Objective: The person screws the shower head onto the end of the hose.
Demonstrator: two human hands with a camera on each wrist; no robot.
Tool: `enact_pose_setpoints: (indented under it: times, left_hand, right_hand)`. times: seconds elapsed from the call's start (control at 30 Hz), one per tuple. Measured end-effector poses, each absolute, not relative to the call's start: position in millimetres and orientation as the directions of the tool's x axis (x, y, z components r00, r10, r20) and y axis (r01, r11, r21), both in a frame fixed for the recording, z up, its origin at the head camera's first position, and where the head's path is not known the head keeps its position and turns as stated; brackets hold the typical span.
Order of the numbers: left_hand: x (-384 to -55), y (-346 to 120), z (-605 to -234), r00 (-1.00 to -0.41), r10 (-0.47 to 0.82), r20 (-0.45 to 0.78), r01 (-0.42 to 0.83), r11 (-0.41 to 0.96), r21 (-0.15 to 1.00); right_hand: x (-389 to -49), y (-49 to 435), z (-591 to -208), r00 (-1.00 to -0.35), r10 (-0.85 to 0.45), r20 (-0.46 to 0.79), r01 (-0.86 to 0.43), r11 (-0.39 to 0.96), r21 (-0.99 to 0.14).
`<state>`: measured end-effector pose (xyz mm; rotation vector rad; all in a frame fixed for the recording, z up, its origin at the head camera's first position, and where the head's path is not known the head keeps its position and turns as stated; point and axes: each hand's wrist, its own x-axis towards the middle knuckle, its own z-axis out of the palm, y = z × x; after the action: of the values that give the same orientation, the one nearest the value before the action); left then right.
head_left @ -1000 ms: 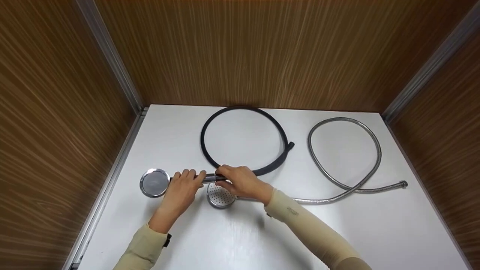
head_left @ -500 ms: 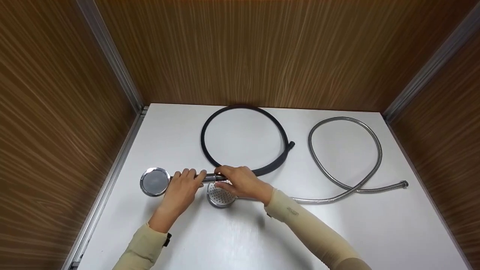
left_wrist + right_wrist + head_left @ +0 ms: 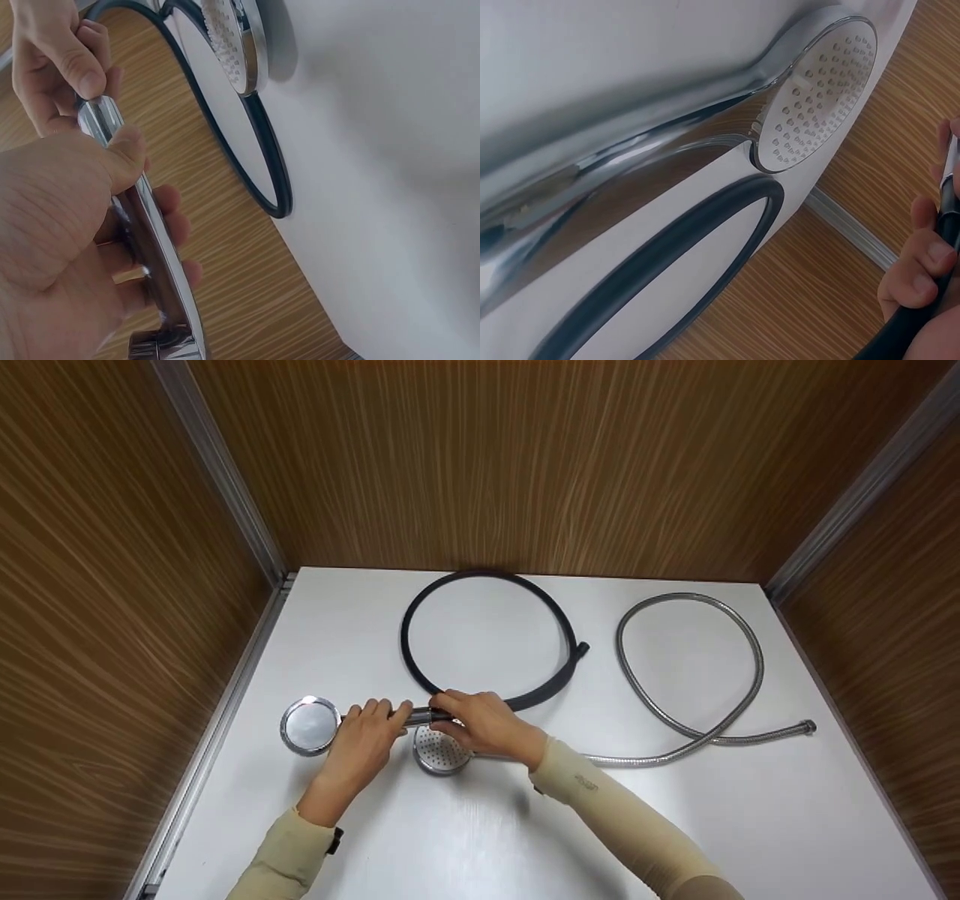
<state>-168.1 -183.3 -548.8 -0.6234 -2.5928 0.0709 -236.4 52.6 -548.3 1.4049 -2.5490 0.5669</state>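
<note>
My left hand (image 3: 365,741) grips the chrome handle (image 3: 154,247) of a shower head (image 3: 310,726), whose round face lies to the left in the head view. At the handle's other end, my right hand (image 3: 486,725) pinches the end of a black hose (image 3: 541,695). Fingers cover the joint, so how far the hose end sits in the handle cannot be seen. Beneath the right hand lies a second chrome shower head (image 3: 817,97) with a white nozzle face, on the table. Its handle is mostly hidden by the right hand and arm in the head view.
The black hose loops across the white table (image 3: 465,840) and its free end (image 3: 583,649) points right. On the right, a metal braided hose (image 3: 757,667) lies in a loop and passes behind the right forearm. Wood-patterned panels (image 3: 480,465) stand at the back and sides.
Both hands stay in nearly the same place and keep their hold. The held shower head's face looks brighter now, as if tilted slightly; the things on the table have not moved.
</note>
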Motion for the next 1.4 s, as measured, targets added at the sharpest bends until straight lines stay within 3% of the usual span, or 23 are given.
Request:
enact_pose_setpoints:
  times: [0.87,1.4]
  left_hand:
    - [-170.1,-186.1,-547.9,-0.785,0.416,0.459,0.429,0.9,-0.081]
    - [-174.0,-186.6,-550.6,-0.781,0.397,0.483,0.462,0.887,0.017]
  right_hand:
    - [-237.9,50.6,-543.5,-0.529,-0.776,0.344,-0.845,0.447,-0.292]
    - [-239.7,50.3,-544.6,-0.565,-0.771,0.295,-0.815,0.467,-0.343]
